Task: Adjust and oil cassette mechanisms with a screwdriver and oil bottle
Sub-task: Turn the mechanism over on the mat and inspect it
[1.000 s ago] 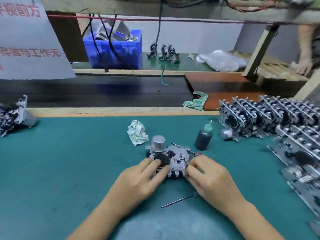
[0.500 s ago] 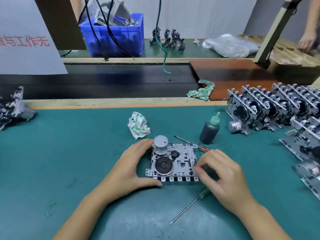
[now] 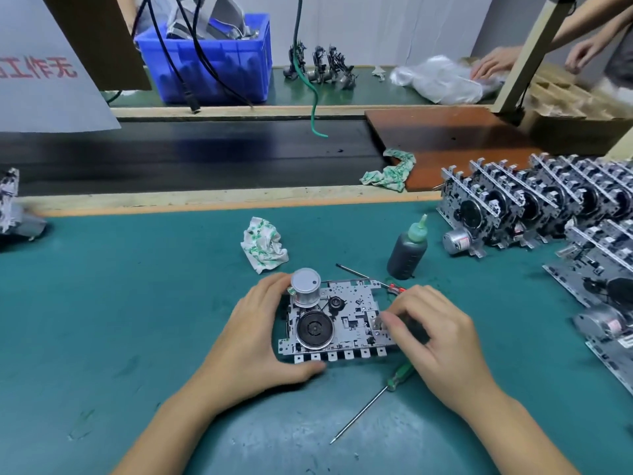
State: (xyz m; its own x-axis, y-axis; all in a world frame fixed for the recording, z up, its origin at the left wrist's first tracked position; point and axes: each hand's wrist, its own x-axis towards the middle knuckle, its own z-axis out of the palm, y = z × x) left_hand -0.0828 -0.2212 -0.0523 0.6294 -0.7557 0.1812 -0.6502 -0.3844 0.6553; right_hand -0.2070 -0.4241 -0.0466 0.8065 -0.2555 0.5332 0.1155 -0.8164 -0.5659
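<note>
Green bench mat (image 3: 120, 303), lower two-thirds of the frame; conveyor belt (image 3: 191, 156) across the upper middle.

Cassette mechanism (image 3: 337, 320): lies flat at centre frame, motor can (image 3: 306, 286) at its upper-left corner, flywheel (image 3: 314, 329) lower left, tabbed edge toward me.

My left hand (image 3: 253, 341): cupped round the mechanism's left side, fingers at the motor, thumb along the bottom edge, holding it.

My right hand (image 3: 435, 337): fingers curled, tips pinching at a small part on the mechanism's right edge; what exactly it grips I cannot tell.

Green-handled screwdriver (image 3: 371, 402): on the mat just under my right palm, long axis running lower left to upper right, handle end nearest that hand. I judge the right hand takes it next, by the handle.

Red-handled screwdriver (image 3: 371, 279): behind the mechanism, tip pointing upper left.

Oil bottle (image 3: 407, 250): upright, right of centre, above my right hand, apart from it.

Crumpled rag (image 3: 263, 244): above the motor.

Finished mechanisms (image 3: 534, 204): rows at right edge.
</note>
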